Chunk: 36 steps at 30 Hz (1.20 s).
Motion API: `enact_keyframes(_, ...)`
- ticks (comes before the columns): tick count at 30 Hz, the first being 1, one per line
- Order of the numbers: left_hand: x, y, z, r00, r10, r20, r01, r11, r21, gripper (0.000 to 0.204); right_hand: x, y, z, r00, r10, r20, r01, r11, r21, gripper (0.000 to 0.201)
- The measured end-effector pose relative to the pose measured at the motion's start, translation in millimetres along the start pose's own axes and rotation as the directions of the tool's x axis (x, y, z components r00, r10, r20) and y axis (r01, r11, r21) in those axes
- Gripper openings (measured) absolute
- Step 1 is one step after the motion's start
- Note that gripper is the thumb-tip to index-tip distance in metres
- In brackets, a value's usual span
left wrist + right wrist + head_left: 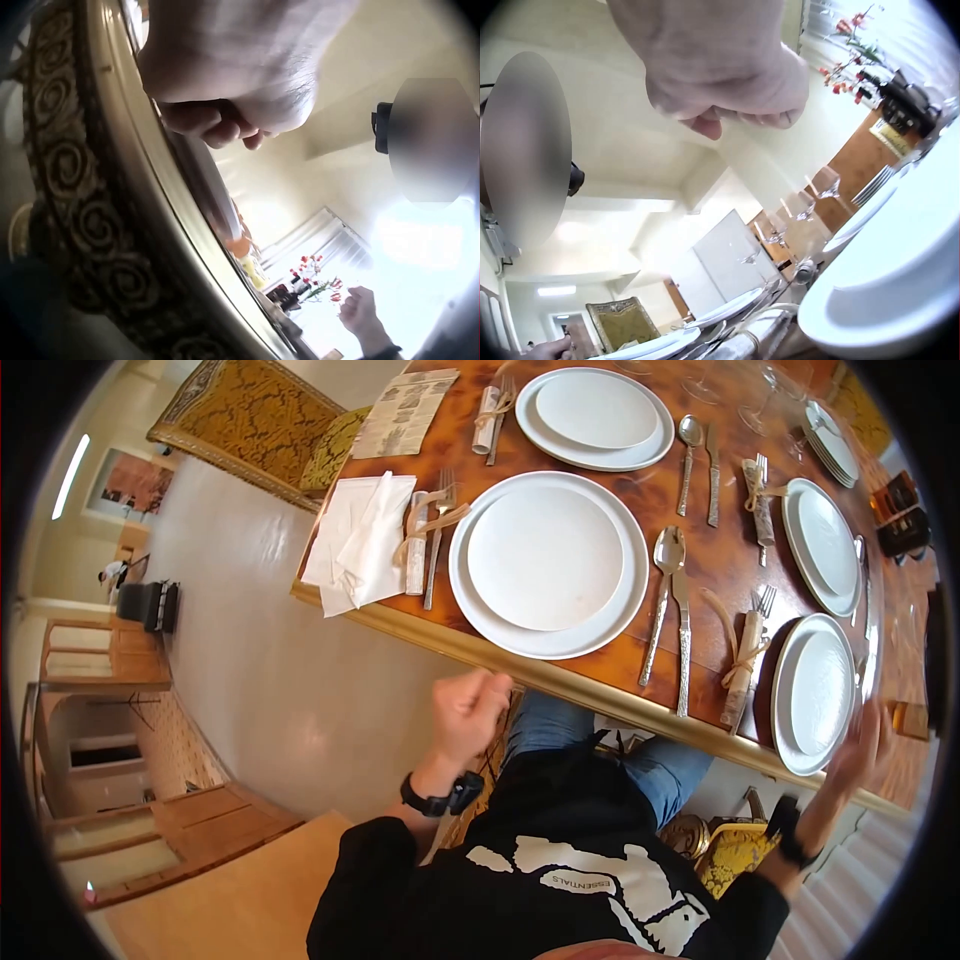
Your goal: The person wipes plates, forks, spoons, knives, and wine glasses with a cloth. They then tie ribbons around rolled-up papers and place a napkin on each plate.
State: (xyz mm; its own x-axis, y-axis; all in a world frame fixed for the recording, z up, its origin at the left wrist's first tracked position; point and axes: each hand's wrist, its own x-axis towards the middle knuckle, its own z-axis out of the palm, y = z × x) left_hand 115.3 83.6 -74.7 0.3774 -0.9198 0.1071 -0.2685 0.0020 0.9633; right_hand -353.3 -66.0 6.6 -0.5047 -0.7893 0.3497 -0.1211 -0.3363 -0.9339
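Observation:
My left hand [467, 717] is raised just off the table's front edge, its fingers curled in with nothing showing in them. From the left wrist view, the curled fingers [221, 133] hang beside the gold table rim. Nearest to it is a white dinner plate with a smaller plate [545, 555] stacked on top. At the right, my right hand [862, 752] is held up beside another stacked pair of white plates [818, 685]. In the right wrist view its fingers [705, 126] are bent in, and no object shows in them.
White napkins [360, 545] lie at the table's left corner. A spoon [660, 605] and a knife [683, 640] flank the near plate. Tied rolled napkins [742, 660] with forks mark other settings. Wine glasses [801, 204] stand farther back. A patterned chair [250, 430] is at the far left.

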Motion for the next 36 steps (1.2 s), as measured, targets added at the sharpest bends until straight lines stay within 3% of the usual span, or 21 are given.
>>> enact_keyframes(1,3.7,-4.8,-9.4,0.990,-0.110,-0.085,0.106,0.993,-0.058,0.024,-1.2,4.5,-54.0,0.951,0.064,0.304,-0.082,0.995,0.049,0.010)
enact_keyframes(3,33.0,5.6,-31.0,0.976,-0.004,-0.219,0.020,0.997,0.070,0.017,-45.4,-1.5,-72.0,0.977,0.019,0.215,-0.031,0.998,0.051,0.020)
enact_keyframes(5,66.6,7.9,-62.9,0.938,0.023,-0.346,0.053,0.976,0.209,0.013,-85.0,1.5,-72.9,0.998,-0.051,0.042,0.059,0.974,-0.219,0.036)
enact_keyframes(6,84.9,5.5,-78.8,0.912,0.200,-0.358,-0.048,0.919,0.391,0.013,-95.1,4.6,-88.6,0.999,-0.029,0.045,0.038,0.977,-0.210,0.036)
enact_keyframes(7,104.0,2.0,-93.4,0.866,0.376,-0.330,-0.141,0.816,0.560,0.015,-102.9,7.4,-104.2,0.996,0.078,0.042,-0.074,0.993,-0.086,0.038)
enact_keyframes(8,119.7,1.5,-105.4,0.879,0.364,-0.308,-0.115,0.789,0.604,0.021,-108.7,11.7,-113.6,0.982,0.181,0.048,-0.183,0.982,0.037,0.041)
enact_keyframes(10,147.3,-7.2,-124.9,0.893,0.358,-0.272,-0.103,0.752,0.651,0.028,-119.4,20.0,-121.0,0.976,0.218,0.010,-0.218,0.971,0.101,0.041)
enact_keyframes(12,166.2,-22.4,-136.2,0.942,0.332,-0.049,-0.129,0.492,0.861,0.040,-126.5,22.1,-124.6,0.970,0.243,-0.030,-0.236,0.959,0.158,0.042)
enact_keyframes(13,171.4,-25.8,-138.3,0.941,0.336,-0.038,-0.140,0.490,0.861,0.040,-128.2,23.1,-123.4,0.972,0.235,-0.022,-0.230,0.963,0.139,0.042)
enact_keyframes(15,178.6,-30.2,-141.8,0.987,0.144,-0.072,-0.011,0.505,0.863,0.046,-129.8,24.9,-120.2,0.973,0.228,-0.019,-0.224,0.967,0.119,0.042)
enact_keyframes(17,183.7,-28.5,-151.5,0.993,0.092,-0.073,0.012,0.538,0.843,0.043,-130.8,24.4,-118.3,0.977,0.214,0.009,-0.213,0.972,0.099,0.043)
enact_keyframes(19,184.1,-19.9,-158.3,0.962,-0.232,-0.145,0.272,0.768,0.579,0.042,-130.8,26.6,-121.2,0.974,0.224,0.040,-0.228,0.965,0.131,0.043)
enact_keyframes(20,185.1,-27.5,-165.2,0.972,-0.165,-0.164,0.231,0.776,0.586,0.040,-130.7,27.9,-121.8,0.971,0.229,0.072,-0.238,0.957,0.167,0.042)
enact_keyframes(24,188.9,-28.4,-177.1,0.957,-0.124,-0.261,0.261,0.762,0.592,0.034,-130.4,31.5,-112.0,0.965,0.240,0.107,-0.257,0.946,0.199,0.042)
enact_keyframes(26,197.2,-36.7,-190.9,0.894,0.178,-0.412,0.173,0.711,0.682,0.032,-128.7,28.7,-107.9,0.958,0.220,0.185,-0.253,0.951,0.177,0.042)
enact_keyframes(28,193.0,-4.3,-174.9,0.781,0.344,-0.521,-0.013,0.844,0.537,0.028,-125.1,27.1,-107.8,0.961,0.218,0.171,-0.246,0.955,0.166,0.042)
enact_keyframes(30,180.3,38.3,-134.6,0.723,0.537,-0.435,-0.310,0.814,0.490,0.023,-122.4,25.1,-105.0,0.962,0.215,0.168,-0.241,0.958,0.154,0.042)
enact_keyframes(32,161.8,60.3,-101.5,0.801,0.498,-0.332,-0.320,0.825,0.465,0.021,-119.9,24.1,-99.2,0.959,0.214,0.187,-0.240,0.963,0.127,0.042)
enact_keyframes(33,151.4,79.4,-59.4,0.737,0.661,0.142,-0.597,0.538,0.595,0.024,-119.9,24.7,-92.2,0.958,0.209,0.194,-0.235,0.965,0.120,0.042)
enact_keyframes(34,147.7,77.4,-37.8,0.744,0.612,0.267,-0.643,0.548,0.536,0.028,-121.5,26.9,-83.3,0.957,0.212,0.199,-0.241,0.962,0.131,0.041)
enact_keyframes(36,142.1,63.4,-5.6,0.684,0.588,0.432,-0.709,0.397,0.582,0.028,-124.6,27.9,-75.5,0.948,0.238,0.211,-0.269,0.954,0.133,0.041)
